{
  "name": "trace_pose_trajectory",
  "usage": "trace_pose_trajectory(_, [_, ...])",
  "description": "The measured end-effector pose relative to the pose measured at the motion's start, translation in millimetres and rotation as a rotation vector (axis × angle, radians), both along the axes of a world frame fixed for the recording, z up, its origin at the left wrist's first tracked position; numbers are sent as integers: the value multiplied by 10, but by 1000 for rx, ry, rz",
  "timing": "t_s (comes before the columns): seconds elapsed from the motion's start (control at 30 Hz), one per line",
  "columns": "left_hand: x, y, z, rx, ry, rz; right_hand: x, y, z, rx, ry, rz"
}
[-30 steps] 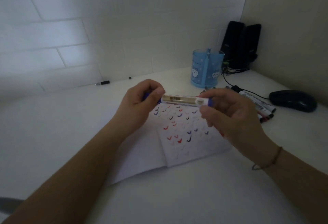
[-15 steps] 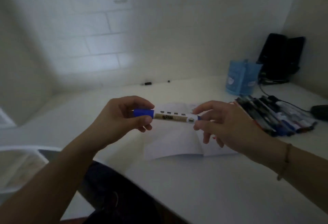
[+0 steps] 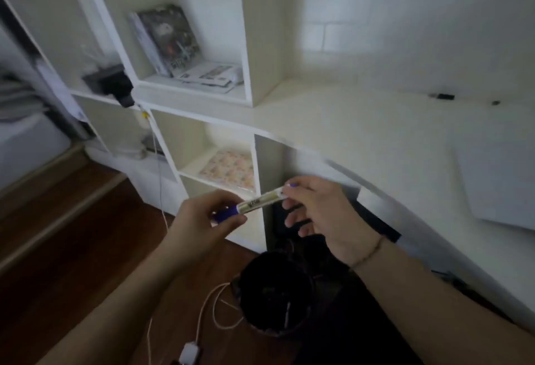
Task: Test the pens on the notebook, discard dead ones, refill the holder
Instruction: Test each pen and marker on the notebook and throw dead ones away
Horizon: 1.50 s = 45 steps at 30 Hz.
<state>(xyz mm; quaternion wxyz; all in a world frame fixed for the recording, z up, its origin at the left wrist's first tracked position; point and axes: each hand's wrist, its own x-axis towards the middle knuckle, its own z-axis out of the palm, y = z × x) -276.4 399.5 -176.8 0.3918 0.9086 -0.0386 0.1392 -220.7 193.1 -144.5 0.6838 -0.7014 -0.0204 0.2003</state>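
Observation:
A marker pen (image 3: pixel 256 202) with a white and gold barrel and a blue cap hangs level between both hands, off the left end of the desk. My left hand (image 3: pixel 202 220) pinches the blue capped end. My right hand (image 3: pixel 315 208) pinches the other end between thumb and forefinger, its other fingers spread. Below them on the floor stands a dark round bin (image 3: pixel 275 292). The white notebook (image 3: pixel 498 179) lies at the right edge of the desk (image 3: pixel 362 121). The blue holder and the other pens are out of view.
A white shelf unit (image 3: pixel 252 46) with books and papers fills the left and centre. A patterned pad (image 3: pixel 228 167) lies in a lower cubby. Thin white cables (image 3: pixel 202 315) and a plug lie on the wooden floor (image 3: pixel 58 249). Small dark bits (image 3: pixel 443 96) sit at the desk's back.
The view has swung left and down, from the desk to the shelf and floor. Both hands carried the marker off the desk edge to above the dark bin.

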Motion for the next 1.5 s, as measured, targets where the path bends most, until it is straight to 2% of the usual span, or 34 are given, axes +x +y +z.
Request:
trace_pose_trajectory(0.1, [-81,60,-626,-301,117,142,-9,76,-580,0,302,-45])
trace_pose_trajectory(0.2, [-66,-20,-1200,-698,323,320,-15,89,-1082,-90,489,-89])
trace_pose_trajectory(0.33, [18,-99,-1731,-1343,607,447,-58,86,-1514,-229,607,-123])
trace_pose_trajectory(0.4, [42,-130,-1847,-1451,697,453,-60,68,-1640,-231,641,-150])
trace_pose_trajectory(0.47, [63,-125,-1964,-1419,781,449,-53,31,-1752,-171,686,-169])
trace_pose_trajectory(0.6, [79,-3,-2084,-1201,969,441,-59,-92,-1878,-66,753,-204])
trace_pose_trajectory(0.77, [177,68,-2007,-1112,933,429,-13,-171,-1906,-35,724,-206])
trace_pose_trajectory(0.9, [358,3,-1806,-1037,828,385,58,-111,-1730,2,675,-178])
trace_pose_trajectory(1.03, [608,-122,-1255,-1149,636,283,182,-20,-1199,131,606,-150])
trace_pose_trajectory(1.13, [766,-298,-510,-1007,372,168,318,-41,-546,294,495,-107])
trace_pose_trajectory(1.3, [1056,-878,569,-830,-35,-115,479,-456,593,505,183,-56])
trace_pose_trajectory(1.4, [1351,-1366,873,-723,-129,-225,660,-852,1014,598,69,-122])
trace_pose_trajectory(1.5, [1742,-1897,964,-515,-129,-300,895,-1305,1162,599,37,-247])
